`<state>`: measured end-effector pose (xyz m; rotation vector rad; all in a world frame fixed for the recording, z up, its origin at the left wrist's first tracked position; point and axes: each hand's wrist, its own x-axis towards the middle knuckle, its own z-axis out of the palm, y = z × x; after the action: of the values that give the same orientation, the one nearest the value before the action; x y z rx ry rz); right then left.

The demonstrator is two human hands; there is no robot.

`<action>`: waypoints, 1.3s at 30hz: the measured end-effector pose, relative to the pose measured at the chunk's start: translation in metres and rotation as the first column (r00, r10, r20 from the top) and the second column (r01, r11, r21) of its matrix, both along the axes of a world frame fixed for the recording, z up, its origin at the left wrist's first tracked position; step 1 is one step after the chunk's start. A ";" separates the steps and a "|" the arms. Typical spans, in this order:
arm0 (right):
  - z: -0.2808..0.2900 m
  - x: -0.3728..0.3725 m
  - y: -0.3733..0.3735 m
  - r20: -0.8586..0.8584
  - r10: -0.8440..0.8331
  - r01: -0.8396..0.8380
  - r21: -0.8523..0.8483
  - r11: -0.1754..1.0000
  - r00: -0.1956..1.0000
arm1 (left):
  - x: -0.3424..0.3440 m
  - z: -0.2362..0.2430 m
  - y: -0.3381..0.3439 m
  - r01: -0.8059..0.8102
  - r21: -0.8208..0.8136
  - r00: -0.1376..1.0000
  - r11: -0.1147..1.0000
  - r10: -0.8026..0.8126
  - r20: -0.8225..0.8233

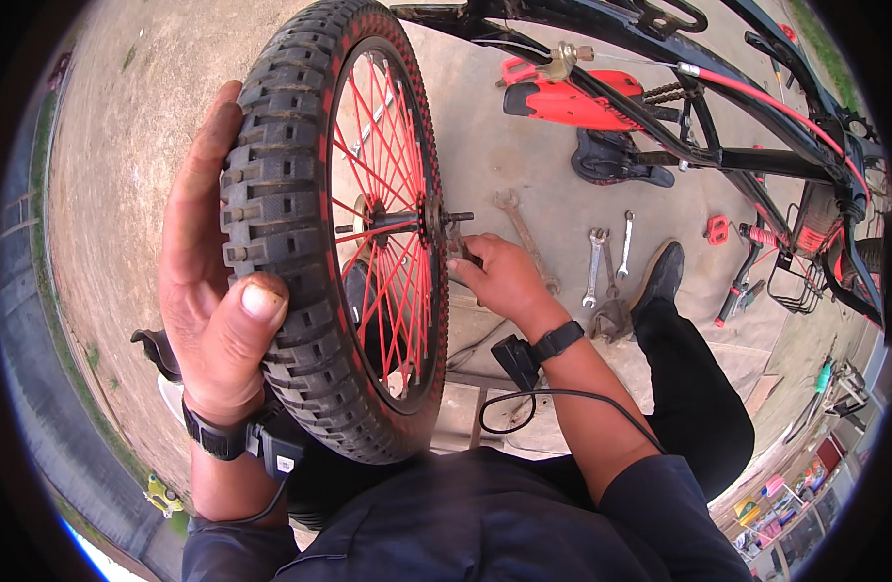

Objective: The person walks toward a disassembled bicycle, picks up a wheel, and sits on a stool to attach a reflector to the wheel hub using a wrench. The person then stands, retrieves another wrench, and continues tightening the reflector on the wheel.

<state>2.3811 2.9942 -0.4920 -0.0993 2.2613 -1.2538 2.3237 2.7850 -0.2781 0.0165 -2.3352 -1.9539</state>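
A small bicycle wheel (392, 221) with red spokes and a knobby black tyre (281, 209) stands upright before me. My left hand (213, 252) grips the tyre from its left side, thumb on the near tread and fingers stretched along the far part. On the wheel's right, an axle and a dark sprocket (431, 221) stick out at the hub. My right hand (499, 276) is closed beside the sprocket, holding a worn metal tool (456, 244); its kind is mostly hidden by the fingers.
Several wrenches (595, 267) lie on the ground at the right, near my shoe (663, 272). A black bicycle frame (737, 155) fills the upper right, with a red chain guard (582, 101) and a black saddle (611, 160) below it. A shelf of colourful goods (785, 504) stands lower right.
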 end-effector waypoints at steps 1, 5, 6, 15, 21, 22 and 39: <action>-0.002 0.001 0.000 -0.016 -0.011 0.011 -0.011 1.000 1.000 | 0.000 0.000 0.001 -0.002 0.003 1.000 1.000 0.002 0.000; 0.002 0.002 0.001 -0.049 0.005 -0.006 -0.019 1.000 0.999 | 0.001 0.001 -0.004 0.001 -0.034 1.000 0.999 -0.001 0.009; 0.002 0.002 0.001 -0.047 0.000 -0.001 -0.031 1.000 0.999 | 0.000 0.000 -0.005 0.006 -0.043 1.000 0.999 -0.006 0.003; 0.002 0.003 0.001 -0.038 -0.013 0.010 -0.061 0.998 0.999 | -0.001 -0.003 -0.005 0.013 -0.072 1.000 0.997 -0.015 -0.025; 0.012 0.001 0.003 0.164 -0.056 0.083 -0.164 0.983 0.985 | -0.002 -0.003 -0.009 0.028 -0.095 0.999 0.995 -0.031 -0.030; 0.009 0.004 0.003 0.200 -0.077 0.119 -0.208 0.971 0.977 | -0.002 -0.003 -0.011 0.032 -0.103 0.999 0.994 -0.035 -0.029; 0.016 -0.004 0.007 0.304 -0.011 0.090 -0.246 0.965 0.952 | -0.002 -0.003 -0.010 0.041 -0.064 0.999 0.997 -0.043 -0.018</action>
<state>2.3771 3.0016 -0.4760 0.0536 1.8457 -1.4769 2.3216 2.7749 -0.2808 -0.0566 -2.4027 -1.8887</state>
